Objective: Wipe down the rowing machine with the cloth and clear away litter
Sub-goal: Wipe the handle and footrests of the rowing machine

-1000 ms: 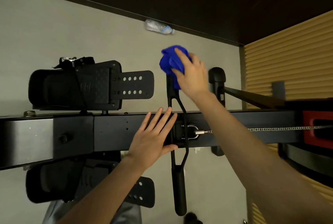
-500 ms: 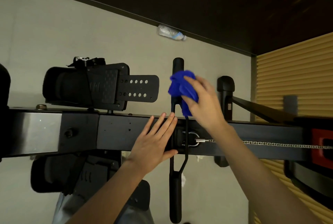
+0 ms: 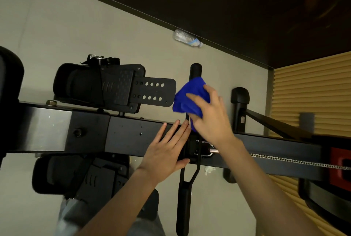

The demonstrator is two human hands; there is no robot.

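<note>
Right hand (image 3: 210,120) grip curled round crumpled blue cloth (image 3: 188,99), frame centre, pressing it on the upper half of the black rowing handle bar (image 3: 195,69), long axis top-to-bottom; left hand (image 3: 167,152) flat on black steel rail (image 3: 133,137) just lower-left, so the wipe probably continues down-frame.

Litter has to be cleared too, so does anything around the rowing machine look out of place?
A plastic bottle lies on its side on the floor at the far edge, and a small crumpled white scrap lies beside the rail. Both look like litter; nothing looks spilled or damaged.
</note>
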